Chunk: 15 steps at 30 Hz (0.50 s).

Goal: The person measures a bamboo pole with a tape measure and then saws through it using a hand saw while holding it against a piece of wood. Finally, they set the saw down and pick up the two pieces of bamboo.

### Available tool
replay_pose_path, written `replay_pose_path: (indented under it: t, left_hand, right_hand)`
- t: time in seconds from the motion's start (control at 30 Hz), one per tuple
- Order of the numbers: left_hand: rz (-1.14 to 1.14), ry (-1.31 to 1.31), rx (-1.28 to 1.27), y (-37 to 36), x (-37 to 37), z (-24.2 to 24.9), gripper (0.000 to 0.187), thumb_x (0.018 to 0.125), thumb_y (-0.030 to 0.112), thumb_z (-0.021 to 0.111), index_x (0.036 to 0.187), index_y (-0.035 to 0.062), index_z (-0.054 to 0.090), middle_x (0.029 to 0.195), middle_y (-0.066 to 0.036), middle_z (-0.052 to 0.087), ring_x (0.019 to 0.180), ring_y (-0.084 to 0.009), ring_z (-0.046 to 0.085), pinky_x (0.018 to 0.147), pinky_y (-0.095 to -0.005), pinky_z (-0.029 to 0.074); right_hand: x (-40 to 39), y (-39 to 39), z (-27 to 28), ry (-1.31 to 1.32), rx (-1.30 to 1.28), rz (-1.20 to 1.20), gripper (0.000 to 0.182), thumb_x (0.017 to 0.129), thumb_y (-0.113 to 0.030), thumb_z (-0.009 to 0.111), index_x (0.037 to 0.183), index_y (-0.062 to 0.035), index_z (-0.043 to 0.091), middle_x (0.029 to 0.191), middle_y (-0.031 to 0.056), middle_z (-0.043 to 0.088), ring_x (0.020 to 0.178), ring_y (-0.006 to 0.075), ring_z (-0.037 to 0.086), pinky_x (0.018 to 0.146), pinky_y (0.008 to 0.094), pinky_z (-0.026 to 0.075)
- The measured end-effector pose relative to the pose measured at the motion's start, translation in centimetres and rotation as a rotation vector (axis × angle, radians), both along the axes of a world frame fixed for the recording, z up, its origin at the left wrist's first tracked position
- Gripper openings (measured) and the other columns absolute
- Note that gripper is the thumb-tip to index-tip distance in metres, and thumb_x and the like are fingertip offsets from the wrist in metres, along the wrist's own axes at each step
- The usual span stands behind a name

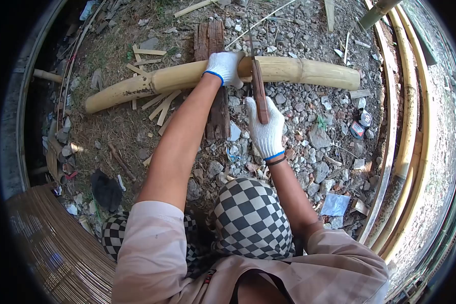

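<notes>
A thick, slightly curved bamboo pole lies crosswise in front of me, resting on a rough reddish-brown wood block. My left hand, in a white knit glove with a blue cuff, is wrapped over the pole just left of the blade. In my right hand, gloved the same way, is the wooden handle of a saw. Its thin dark blade points away from me across the pole and shows nearly edge-on; its teeth cannot be made out. A darker brown patch shows on the bamboo beside the blade.
Split bamboo strips lie left of the block. Stones and rubble cover the ground. Long bamboo poles run along the right side. A dark cloth-like item lies at left, near a slatted bamboo surface.
</notes>
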State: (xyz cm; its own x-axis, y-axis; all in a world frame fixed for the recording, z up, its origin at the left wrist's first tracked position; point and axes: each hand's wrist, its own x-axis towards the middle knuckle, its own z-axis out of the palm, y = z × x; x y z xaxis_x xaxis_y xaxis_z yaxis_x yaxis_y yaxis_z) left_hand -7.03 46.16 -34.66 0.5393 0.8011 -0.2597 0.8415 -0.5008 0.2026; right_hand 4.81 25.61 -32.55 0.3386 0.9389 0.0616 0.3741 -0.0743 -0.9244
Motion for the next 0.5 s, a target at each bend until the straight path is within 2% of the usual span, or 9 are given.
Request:
replay_pose_path:
  t: [0.07,0.13,0.2,0.23,0.27,0.33,0.37,0.47,0.5]
  left_hand:
    - [0.011,-0.039,0.233,-0.8,0.7,-2.4,0.071,0.064,0.032,0.093,0.128,0.015,0.067,0.117,-0.014,0.077,0.11,-0.0362,0.076,0.095,-0.0504,0.059]
    - [0.04,-0.058,0.206,-0.3,1.3,-2.4,0.068,0.065,0.031,0.093,0.126,0.015,0.068,0.115,-0.014,0.077,0.109,-0.0355,0.076,0.094,-0.0512,0.059]
    - [0.051,-0.039,0.19,0.1,1.7,-1.7,0.069,0.064,0.031,0.093,0.126,0.0146,0.068,0.115,-0.014,0.077,0.109,-0.0354,0.076,0.094,-0.0507,0.059]
    - [0.048,-0.026,0.175,-0.1,1.9,-1.2,0.069,0.063,0.031,0.093,0.126,0.0144,0.069,0.115,-0.015,0.077,0.109,-0.0353,0.076,0.094,-0.0504,0.059]
    - [0.021,-0.022,0.151,-0.7,2.3,-1.2,0.07,0.063,0.031,0.094,0.126,0.0143,0.069,0.115,-0.015,0.077,0.109,-0.0353,0.076,0.094,-0.0502,0.059]
    - [-0.006,0.009,0.133,-0.6,1.8,-0.5,0.071,0.061,0.031,0.094,0.126,0.014,0.069,0.115,-0.015,0.077,0.109,-0.0352,0.076,0.094,-0.0497,0.059]
    - [-0.017,0.009,0.065,-0.4,2.0,-0.1,0.074,0.059,0.031,0.094,0.126,0.014,0.069,0.115,-0.016,0.077,0.109,-0.0351,0.076,0.095,-0.0494,0.059]
    - [-0.004,-0.055,0.305,-1.2,3.1,-2.9,0.064,0.068,0.028,0.091,0.127,0.0154,0.068,0.111,-0.013,0.076,0.105,-0.035,0.076,0.088,-0.0515,0.058]
    - [0.015,-0.048,0.315,-1.1,3.3,-3.2,0.062,0.068,0.031,0.091,0.123,0.0158,0.069,0.109,-0.012,0.077,0.105,-0.034,0.076,0.089,-0.0515,0.057]
  right_hand:
    - [0.1,2.4,2.6,-0.144,0.032,0.005,0.027,0.103,-0.028,0.075,0.103,-0.0022,0.067,0.081,0.0206,0.07,0.073,0.0414,0.069,0.067,0.041,0.054]
    - [0.3,3.6,3.4,-0.01,-0.152,-0.016,0.03,0.103,-0.031,0.076,0.103,-0.0025,0.066,0.081,0.0208,0.07,0.075,0.0441,0.067,0.068,0.0419,0.055]
    - [-0.3,1.5,-0.6,-0.062,0.033,-0.103,0.028,0.103,-0.028,0.076,0.104,-0.0025,0.066,0.079,0.0196,0.069,0.072,0.0423,0.065,0.068,0.0414,0.055]
    - [0.1,-0.8,-3.9,-0.101,0.044,-0.099,0.025,0.102,-0.025,0.077,0.103,-0.0024,0.066,0.077,0.0172,0.066,0.066,0.0368,0.06,0.067,0.0399,0.054]
    - [1.1,-2.5,-7.4,-0.051,0.103,-0.042,0.021,0.102,-0.021,0.076,0.103,-0.0024,0.065,0.077,0.0138,0.065,0.065,0.027,0.057,0.067,0.0372,0.053]
    - [1.6,-2.8,-4.3,0.052,-0.074,-0.037,0.02,0.102,-0.019,0.077,0.104,-0.0024,0.067,0.078,0.0119,0.066,0.067,0.0202,0.058,0.067,0.0361,0.053]
    - [0.9,-1.8,-2.6,-0.006,0.006,-0.076,0.019,0.103,-0.019,0.075,0.105,-0.002,0.068,0.079,0.0105,0.067,0.069,0.0169,0.06,0.067,0.0356,0.053]
    - [1.1,1.9,3.1,0.006,-0.2,-0.094,0.031,0.107,-0.031,0.07,0.101,-0.0002,0.071,0.083,0.0185,0.072,0.073,0.0348,0.071,0.068,0.0412,0.055]
    - [1.5,2.9,3.4,-0.039,-0.146,-0.089,0.037,0.108,-0.036,0.067,0.099,-0.0007,0.072,0.085,0.022,0.072,0.08,0.0436,0.071,0.07,0.045,0.055]
